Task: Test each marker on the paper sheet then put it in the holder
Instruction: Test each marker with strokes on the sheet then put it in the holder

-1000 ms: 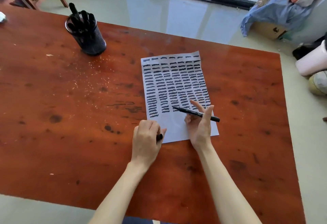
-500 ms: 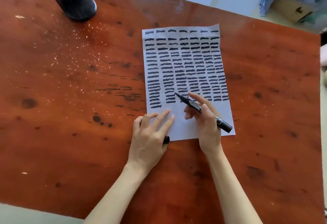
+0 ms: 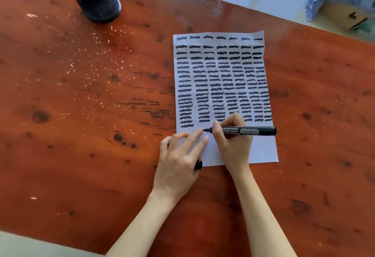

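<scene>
head-worn view, steeply down, close over table (image 3: 81, 155)

- Both bare forearms reach in from the lower edge and converge toward the middle.
- The left hand (image 3: 178, 165) lies palm down, fingers (image 3: 194, 138) straight and slightly spread, pressing flat; a small dark object shows at the thumb side, its hold unclear.
- The right hand (image 3: 233, 141) is curled in a writing grip, thumb and forefinger pinching a marker (image 3: 243, 130) near its tip, barrel pointing right.
</scene>
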Available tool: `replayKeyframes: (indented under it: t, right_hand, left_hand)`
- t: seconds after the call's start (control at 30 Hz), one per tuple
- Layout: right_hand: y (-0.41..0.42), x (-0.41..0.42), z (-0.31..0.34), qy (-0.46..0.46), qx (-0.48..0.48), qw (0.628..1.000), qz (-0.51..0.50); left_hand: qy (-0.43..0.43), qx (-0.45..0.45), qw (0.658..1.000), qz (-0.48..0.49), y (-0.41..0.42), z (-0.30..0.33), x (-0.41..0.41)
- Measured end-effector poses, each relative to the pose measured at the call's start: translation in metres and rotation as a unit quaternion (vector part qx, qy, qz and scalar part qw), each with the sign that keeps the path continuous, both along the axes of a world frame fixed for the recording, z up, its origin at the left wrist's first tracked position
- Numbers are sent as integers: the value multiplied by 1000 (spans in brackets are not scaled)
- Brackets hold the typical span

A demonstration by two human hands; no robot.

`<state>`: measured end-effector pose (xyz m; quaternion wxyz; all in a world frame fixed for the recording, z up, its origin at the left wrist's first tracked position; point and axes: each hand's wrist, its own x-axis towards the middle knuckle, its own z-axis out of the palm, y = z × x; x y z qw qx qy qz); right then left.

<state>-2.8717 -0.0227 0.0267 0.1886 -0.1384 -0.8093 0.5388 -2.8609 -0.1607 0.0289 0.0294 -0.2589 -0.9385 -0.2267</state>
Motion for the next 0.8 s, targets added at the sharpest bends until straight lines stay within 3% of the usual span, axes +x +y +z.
replayKeyframes:
  t: [0.3,0.8]
  right_hand:
    - [-1,-4,-5,-27,26,999,12]
    - [-1,-5,-8,-22,52,998,29]
  left_hand:
    - [-10,50,999,4,-2,-1,0]
    - [-13,52,999,9,-2,0,0]
